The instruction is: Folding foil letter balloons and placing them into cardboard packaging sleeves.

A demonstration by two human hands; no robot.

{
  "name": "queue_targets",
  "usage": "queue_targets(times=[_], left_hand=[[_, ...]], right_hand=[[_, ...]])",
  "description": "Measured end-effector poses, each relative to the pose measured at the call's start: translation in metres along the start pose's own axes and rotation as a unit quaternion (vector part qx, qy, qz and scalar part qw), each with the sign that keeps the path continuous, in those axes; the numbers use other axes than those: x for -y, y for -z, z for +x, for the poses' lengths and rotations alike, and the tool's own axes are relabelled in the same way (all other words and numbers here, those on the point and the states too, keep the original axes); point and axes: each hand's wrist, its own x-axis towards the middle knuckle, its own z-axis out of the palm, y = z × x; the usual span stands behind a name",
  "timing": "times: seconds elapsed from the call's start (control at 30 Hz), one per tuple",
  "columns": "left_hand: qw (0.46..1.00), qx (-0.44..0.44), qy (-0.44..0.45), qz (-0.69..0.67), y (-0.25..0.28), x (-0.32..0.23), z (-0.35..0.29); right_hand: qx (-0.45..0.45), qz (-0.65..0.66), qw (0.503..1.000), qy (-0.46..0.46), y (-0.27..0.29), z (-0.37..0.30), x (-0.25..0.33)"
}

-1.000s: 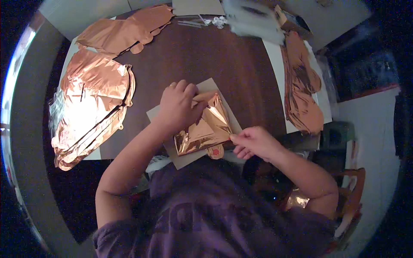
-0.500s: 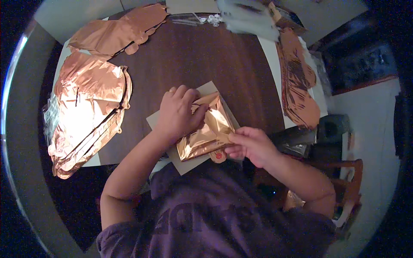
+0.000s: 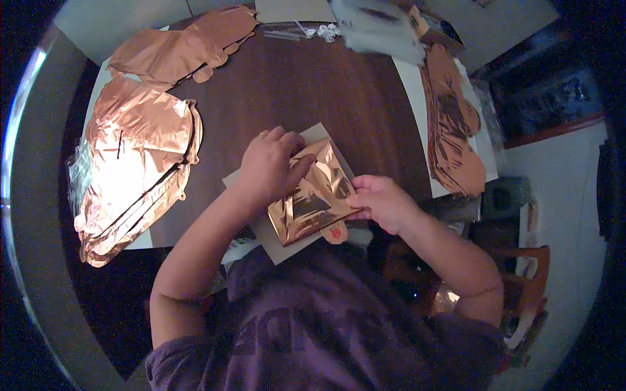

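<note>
Foil (image 3: 317,195) lies on a card (image 3: 268,242) at the near edge of the table (image 3: 313,85); a tab (image 3: 336,232) projects at its lower side. Right hand (image 3: 383,203) pinches the foil's right edge. Left hand (image 3: 268,164) rests over its upper left; grip indeterminable.

Dark brown desk (image 3: 313,85), wood-like grain, white strips along left (image 3: 141,240) and right (image 3: 409,81); cannot tell whether sheets or desk itself. Upper left: matte copper foil stack (image 3: 173,55). Below it: shiny copper foil stack (image 3: 134,124), clear plastic (image 3: 79,173) at outer side. Right: narrower copper stack (image 3: 453,124). Far edge: thin clear strips (image 3: 282,32), small white pieces (image 3: 323,30), translucent plastic (image 3: 378,29). Near edge: beige card (image 3: 272,242), set askew.
</note>
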Motion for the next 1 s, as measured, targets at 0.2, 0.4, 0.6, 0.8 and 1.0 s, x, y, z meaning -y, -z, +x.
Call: queue_targets(times=[0.2,0.4,0.6,0.8,1.0], left_hand=[[0.986,0.147,0.055,-0.057,0.01,-0.006,0.021],[0.959,0.231,0.125,-0.111,0.017,-0.018,0.034],[0.956,0.174,0.141,-0.189,0.01,-0.017,0.037],[0.943,0.215,0.161,-0.198,0.005,-0.009,0.04],[0.944,0.175,0.199,-0.199,0.001,-0.008,0.037]], right_hand=[[0.02,0.021,1.0,0.003,0.003,0.015,0.004],[0.033,0.055,0.998,0.023,0.002,0.022,0.003],[0.046,0.087,0.994,0.041,0.004,0.023,-0.002],[0.08,0.099,0.99,0.059,0.012,0.029,-0.01],[0.052,0.132,0.987,0.071,0.006,0.028,-0.009]])
